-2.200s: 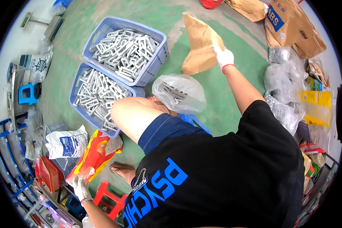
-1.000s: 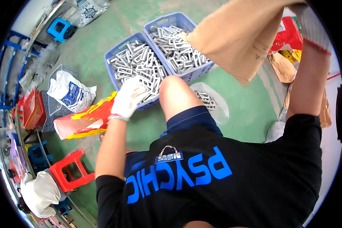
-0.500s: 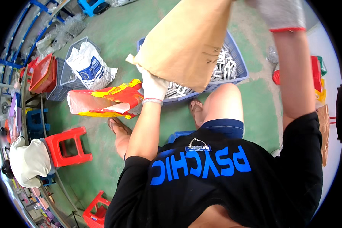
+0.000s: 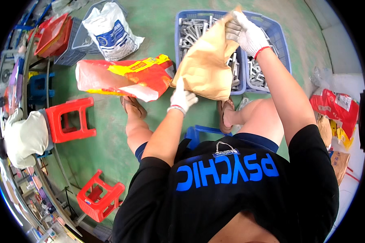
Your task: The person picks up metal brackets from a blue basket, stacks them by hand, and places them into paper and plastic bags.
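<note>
Now, right hand (image 4: 247, 34) pinching brown bag (image 4: 207, 67) top, left hand (image 4: 183, 98) seemingly gripping its lower edge, over blue crates (image 4: 282, 44) of metal parts (image 4: 190, 30).

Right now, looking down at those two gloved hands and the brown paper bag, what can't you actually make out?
- Inside of the brown paper bag: head view, its own paper walls hide it.
- Left hand fingertips: tucked behind the bag's lower edge.
- Metal parts in the blue crates: partly covered by the bag and the right hand; too small to identify.
- White sack: its contents are hidden by the sack.
</note>
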`<state>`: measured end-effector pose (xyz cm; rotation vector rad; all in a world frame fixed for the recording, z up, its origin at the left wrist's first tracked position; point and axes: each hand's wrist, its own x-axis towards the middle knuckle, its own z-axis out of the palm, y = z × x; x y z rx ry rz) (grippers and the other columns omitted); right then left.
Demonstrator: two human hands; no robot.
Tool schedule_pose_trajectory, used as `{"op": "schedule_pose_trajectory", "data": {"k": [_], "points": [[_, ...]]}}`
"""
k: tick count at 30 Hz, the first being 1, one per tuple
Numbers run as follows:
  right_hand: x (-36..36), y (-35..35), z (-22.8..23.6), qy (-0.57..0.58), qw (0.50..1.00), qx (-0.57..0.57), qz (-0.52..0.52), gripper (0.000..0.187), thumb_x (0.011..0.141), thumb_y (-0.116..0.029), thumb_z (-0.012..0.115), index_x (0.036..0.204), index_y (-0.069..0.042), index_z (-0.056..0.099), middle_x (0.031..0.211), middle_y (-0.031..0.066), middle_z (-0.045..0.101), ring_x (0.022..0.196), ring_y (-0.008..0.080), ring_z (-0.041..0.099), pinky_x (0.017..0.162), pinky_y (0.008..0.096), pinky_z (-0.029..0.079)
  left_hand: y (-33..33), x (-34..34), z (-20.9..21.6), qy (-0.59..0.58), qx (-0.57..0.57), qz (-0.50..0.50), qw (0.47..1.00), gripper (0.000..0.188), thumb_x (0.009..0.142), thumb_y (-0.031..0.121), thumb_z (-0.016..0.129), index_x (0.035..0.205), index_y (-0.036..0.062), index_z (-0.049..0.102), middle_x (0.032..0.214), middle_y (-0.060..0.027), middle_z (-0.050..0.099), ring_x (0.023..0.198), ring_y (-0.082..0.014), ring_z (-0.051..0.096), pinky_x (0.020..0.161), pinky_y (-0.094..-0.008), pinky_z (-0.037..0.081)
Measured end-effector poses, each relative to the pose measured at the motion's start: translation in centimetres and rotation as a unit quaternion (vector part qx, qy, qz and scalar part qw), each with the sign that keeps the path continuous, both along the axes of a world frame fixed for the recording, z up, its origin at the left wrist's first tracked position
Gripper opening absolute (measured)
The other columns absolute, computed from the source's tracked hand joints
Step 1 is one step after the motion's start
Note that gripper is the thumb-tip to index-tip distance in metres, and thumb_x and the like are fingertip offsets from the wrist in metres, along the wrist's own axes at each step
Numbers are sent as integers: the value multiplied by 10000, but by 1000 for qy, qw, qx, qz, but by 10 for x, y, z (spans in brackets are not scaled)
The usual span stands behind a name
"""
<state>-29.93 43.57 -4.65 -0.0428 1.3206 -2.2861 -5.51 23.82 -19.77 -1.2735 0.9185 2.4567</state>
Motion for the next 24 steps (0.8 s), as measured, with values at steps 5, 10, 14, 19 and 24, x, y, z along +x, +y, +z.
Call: {"op": "schedule_pose_trajectory", "data": {"k": [5, 10, 14, 19, 24], "points": [[53, 62, -50, -53, 943, 310, 111, 571, 807, -427, 719, 1268, -119, 582, 1226, 131, 577, 1030, 304, 569, 813, 434, 502, -21, -20, 11, -81, -107, 33, 990, 979, 795, 738, 570, 1496, 113, 292, 1543, -171, 290, 1370, -444, 334, 988, -559, 419], [153, 90, -210, -326, 851, 270, 312, 663, 654, -216, 871, 1252, -94, 611, 1153, 281, 584, 931, 402, 626, 734, 509, 543, -39, -17, -40, -56, -37, 37, 997, 680, 855, 595, 620, 1344, 140, 496, 1358, -98, 532, 1227, -323, 517, 887, -460, 489], [191, 49, -197, -367, 893, 242, 90, 594, 745, -222, 820, 1214, 62, 591, 1224, 269, 552, 1016, 448, 596, 648, 514, 550, -34, -23, -52, -58, -29, 38, 997, 460, 924, 545, 555, 1185, 170, 606, 1185, -25, 645, 1074, -237, 607, 775, -367, 503], [186, 47, -208, -352, 871, 324, 112, 521, 733, -314, 817, 1063, 53, 651, 1034, 223, 630, 832, 370, 660, 580, 448, 556, -36, -39, -47, -107, -28, 24, 994, 528, 935, 608, 470, 1259, 204, 572, 1268, -4, 609, 1159, -247, 565, 877, -399, 476], [173, 54, -194, -229, 858, 417, 193, 395, 752, -350, 782, 905, 1, 683, 621, 94, 572, 512, 236, 587, 465, 351, 485, -36, -42, -56, -123, -100, -29, 987, 555, 939, 614, 446, 1339, 238, 524, 1372, -2, 549, 1286, -259, 480, 1015, -465, 395]]}}
